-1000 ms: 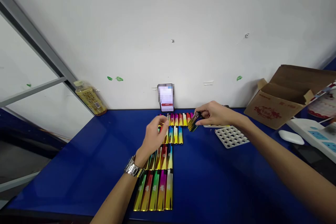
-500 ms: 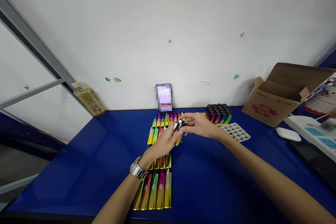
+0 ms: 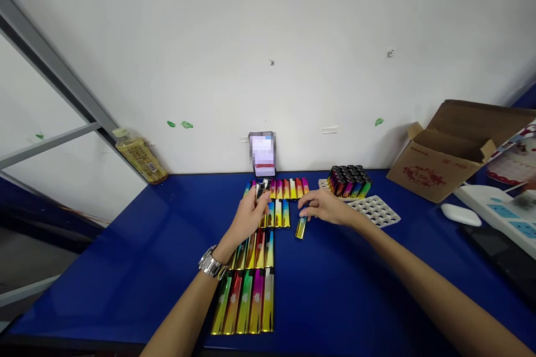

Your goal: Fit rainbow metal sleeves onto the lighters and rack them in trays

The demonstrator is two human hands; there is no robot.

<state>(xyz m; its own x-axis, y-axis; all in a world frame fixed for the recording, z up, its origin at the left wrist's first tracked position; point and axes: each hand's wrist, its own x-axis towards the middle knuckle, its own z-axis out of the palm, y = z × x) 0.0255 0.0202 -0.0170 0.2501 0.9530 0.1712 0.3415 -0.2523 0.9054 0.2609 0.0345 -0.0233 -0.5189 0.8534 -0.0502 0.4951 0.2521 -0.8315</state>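
Note:
My left hand [image 3: 250, 214], with a steel watch [image 3: 213, 263] at the wrist, is closed around a couple of lighters [image 3: 262, 186] whose metal tops stick up above the fingers. To its right, my right hand [image 3: 323, 206] pinches a single gold-and-blue lighter [image 3: 300, 228] by its upper end, low over the blue table and tilted. That lighter is just right of the second row of lighters [image 3: 278, 213]. Beyond lies a back row of lighters [image 3: 287, 188]. Nearer me are a third row [image 3: 260, 249] and a front row [image 3: 246, 301], partly covered by my left hand and forearm.
A block of upright lighters [image 3: 349, 181] stands by a white perforated tray [image 3: 379, 211]. Further right are an open cardboard box [image 3: 422, 164], a white case [image 3: 460, 214] and a power strip [image 3: 502, 212]. A phone [image 3: 263, 153] leans on the wall; a bottle [image 3: 140, 156] stands left.
My hands have moved apart. The right hand has drawn one lighter away from the left hand's bunch and moved right and lower; the left hand has shifted left.

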